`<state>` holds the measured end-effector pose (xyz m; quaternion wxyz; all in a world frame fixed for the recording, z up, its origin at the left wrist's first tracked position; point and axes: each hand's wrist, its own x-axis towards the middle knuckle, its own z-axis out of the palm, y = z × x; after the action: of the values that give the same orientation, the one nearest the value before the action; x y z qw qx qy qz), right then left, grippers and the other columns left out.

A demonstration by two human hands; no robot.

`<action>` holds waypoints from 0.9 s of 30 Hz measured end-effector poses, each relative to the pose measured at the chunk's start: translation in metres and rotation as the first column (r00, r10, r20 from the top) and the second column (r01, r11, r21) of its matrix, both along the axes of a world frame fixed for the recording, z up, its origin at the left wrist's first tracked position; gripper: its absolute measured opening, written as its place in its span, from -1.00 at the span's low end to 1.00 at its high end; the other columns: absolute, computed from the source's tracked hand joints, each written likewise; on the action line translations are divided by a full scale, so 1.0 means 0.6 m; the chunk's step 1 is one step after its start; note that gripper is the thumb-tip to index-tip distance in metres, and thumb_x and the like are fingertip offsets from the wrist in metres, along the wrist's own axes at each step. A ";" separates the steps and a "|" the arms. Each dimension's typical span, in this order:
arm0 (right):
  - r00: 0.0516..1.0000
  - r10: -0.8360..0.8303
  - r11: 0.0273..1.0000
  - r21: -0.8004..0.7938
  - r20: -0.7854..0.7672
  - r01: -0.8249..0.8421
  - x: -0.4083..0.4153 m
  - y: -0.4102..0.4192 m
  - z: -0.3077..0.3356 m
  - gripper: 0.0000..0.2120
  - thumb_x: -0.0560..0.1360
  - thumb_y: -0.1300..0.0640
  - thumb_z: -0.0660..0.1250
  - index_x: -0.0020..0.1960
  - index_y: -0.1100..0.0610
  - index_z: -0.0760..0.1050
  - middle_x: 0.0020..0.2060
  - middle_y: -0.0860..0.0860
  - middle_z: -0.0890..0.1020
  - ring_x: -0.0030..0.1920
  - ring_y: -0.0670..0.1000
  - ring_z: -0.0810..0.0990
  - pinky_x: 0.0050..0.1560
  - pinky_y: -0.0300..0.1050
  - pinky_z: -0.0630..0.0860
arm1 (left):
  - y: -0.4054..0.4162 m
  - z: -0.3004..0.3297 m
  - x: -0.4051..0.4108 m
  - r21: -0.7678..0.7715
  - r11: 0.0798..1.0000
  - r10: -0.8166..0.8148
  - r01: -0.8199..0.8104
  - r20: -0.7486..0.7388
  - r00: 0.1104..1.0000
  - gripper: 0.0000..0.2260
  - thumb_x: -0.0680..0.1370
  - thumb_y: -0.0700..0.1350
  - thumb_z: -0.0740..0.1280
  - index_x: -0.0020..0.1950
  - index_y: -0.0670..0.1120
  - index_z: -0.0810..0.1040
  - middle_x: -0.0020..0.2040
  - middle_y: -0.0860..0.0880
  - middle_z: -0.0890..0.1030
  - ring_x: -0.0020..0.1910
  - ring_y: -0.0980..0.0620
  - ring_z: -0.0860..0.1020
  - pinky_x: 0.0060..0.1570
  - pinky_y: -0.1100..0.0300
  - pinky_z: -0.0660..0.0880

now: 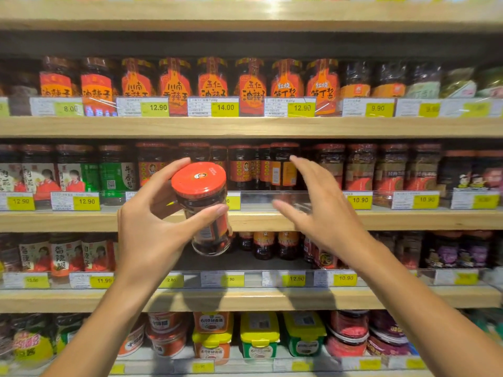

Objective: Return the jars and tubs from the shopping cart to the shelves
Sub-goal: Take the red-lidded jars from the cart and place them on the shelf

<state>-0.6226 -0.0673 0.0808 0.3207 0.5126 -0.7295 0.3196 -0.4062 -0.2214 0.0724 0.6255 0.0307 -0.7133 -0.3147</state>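
The left hand has its fingers clamped on a red-lidded jar, not yet shelved, at the front edge of the middle shelf, while the right hand, fingers apart, seems to reach toward it; the cart is unseen.

I see one jar: clear glass, dark sauce inside, red lid, orange label. It tilts, lid toward me, in front of the shelf edge.

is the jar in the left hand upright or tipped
Tipped: the red-lidded jar leans, lid toward the camera, base toward the shelves, gripped by the left hand.
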 end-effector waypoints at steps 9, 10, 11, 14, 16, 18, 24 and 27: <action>0.989 0.017 0.998 0.065 -0.145 -0.007 0.025 0.080 -0.099 -0.30 0.59 -0.31 0.18 0.62 -0.03 0.15 0.57 -0.12 0.25 0.61 -0.09 0.09 0.57 0.01 0.20 | -0.019 0.028 -0.068 0.014 1.000 -0.014 0.016 -0.127 0.992 -0.32 0.27 0.03 0.66 0.35 0.01 0.55 0.18 0.05 0.67 0.16 0.07 0.64 0.20 0.01 0.57; 0.990 0.015 0.998 0.070 -0.142 -0.005 0.026 0.085 -0.105 -0.30 0.59 -0.31 0.18 0.62 -0.03 0.15 0.57 -0.13 0.25 0.61 -0.09 0.10 0.56 0.02 0.22 | -0.020 0.033 -0.076 0.008 1.000 -0.010 0.011 -0.137 0.991 -0.33 0.28 0.04 0.66 0.35 0.00 0.55 0.19 0.04 0.66 0.16 0.06 0.64 0.21 -0.01 0.57; 0.990 0.013 0.997 0.072 -0.138 -0.003 0.025 0.090 -0.110 -0.31 0.59 -0.31 0.19 0.61 -0.03 0.16 0.57 -0.14 0.25 0.61 -0.09 0.10 0.56 0.02 0.22 | -0.021 0.038 -0.085 0.003 1.000 -0.005 0.005 -0.150 0.989 -0.33 0.28 0.03 0.66 0.34 -0.02 0.55 0.19 0.03 0.66 0.17 0.06 0.64 0.21 -0.01 0.57; 0.992 0.007 0.996 0.086 -0.126 0.004 0.028 0.098 -0.123 -0.31 0.57 -0.31 0.21 0.61 -0.07 0.16 0.56 -0.19 0.23 0.61 -0.11 0.10 0.54 -0.02 0.21 | -0.024 0.054 -0.111 -0.002 1.000 0.001 -0.002 -0.200 0.980 -0.33 0.29 0.03 0.66 0.34 -0.06 0.55 0.20 0.03 0.65 0.18 0.08 0.63 0.22 0.00 0.57; 0.993 0.005 0.995 0.096 -0.119 0.007 0.029 0.100 -0.130 -0.31 0.57 -0.32 0.20 0.61 -0.09 0.14 0.57 -0.22 0.21 0.61 -0.13 0.09 0.52 -0.06 0.18 | -0.028 0.061 -0.128 -0.009 1.000 0.000 -0.002 -0.217 0.976 -0.32 0.29 0.04 0.66 0.35 -0.06 0.53 0.22 0.01 0.64 0.20 0.06 0.62 0.23 -0.01 0.56; 0.993 0.003 0.995 0.098 -0.118 0.009 0.027 0.101 -0.133 -0.30 0.57 -0.32 0.20 0.62 -0.09 0.12 0.57 -0.22 0.20 0.61 -0.12 0.08 0.52 -0.05 0.16 | -0.033 0.065 -0.143 -0.013 1.000 -0.019 0.016 -0.228 0.974 -0.31 0.30 0.01 0.67 0.36 -0.06 0.51 0.24 -0.02 0.63 0.22 0.03 0.61 0.23 -0.04 0.56; 0.994 0.002 0.996 0.085 -0.110 0.007 0.015 0.099 -0.124 -0.31 0.58 -0.33 0.18 0.61 -0.09 0.13 0.57 -0.21 0.21 0.61 -0.13 0.08 0.53 -0.06 0.17 | -0.038 0.057 -0.163 -0.053 0.994 0.081 -0.097 -0.251 0.965 -0.31 0.30 0.01 0.67 0.33 -0.07 0.45 0.25 -0.03 0.56 0.26 0.01 0.55 0.19 -0.03 0.57; 0.994 0.003 0.996 0.085 -0.112 0.007 0.008 0.095 -0.123 -0.31 0.58 -0.32 0.19 0.61 -0.09 0.13 0.57 -0.19 0.22 0.61 -0.12 0.08 0.54 -0.03 0.20 | -0.042 0.051 -0.169 -0.060 0.982 0.159 -0.180 -0.258 0.953 -0.32 0.28 0.03 0.66 0.30 -0.07 0.47 0.23 -0.02 0.54 0.24 0.02 0.53 0.18 -0.02 0.56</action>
<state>-0.6176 -0.0100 0.0071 0.3394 0.5424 -0.7238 0.2586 -0.5073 -0.2469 0.1033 0.7366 0.0257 -0.6350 -0.2312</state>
